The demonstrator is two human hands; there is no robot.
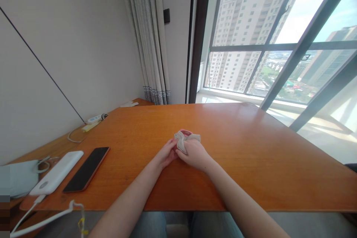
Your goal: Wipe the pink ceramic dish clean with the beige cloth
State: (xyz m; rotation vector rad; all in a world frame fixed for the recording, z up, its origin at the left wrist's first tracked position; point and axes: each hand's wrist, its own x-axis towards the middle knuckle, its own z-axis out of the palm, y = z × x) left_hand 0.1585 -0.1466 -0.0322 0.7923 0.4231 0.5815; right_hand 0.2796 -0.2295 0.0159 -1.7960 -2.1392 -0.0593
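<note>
Near the middle of the table, my left hand is closed around a small pink object with a rounded rim. Most of that object is covered, so its exact kind does not show. My right hand grips a folded greyish-beige cloth and presses it against the pink object. A loose end of the cloth sticks out past the right knuckles. Both hands meet just above the orange-brown tabletop.
To the left lie a black smartphone, a white power bank with a cable plugged in, and a pale pouch. A power strip sits by the wall. Beyond the table are a grey curtain and large windows.
</note>
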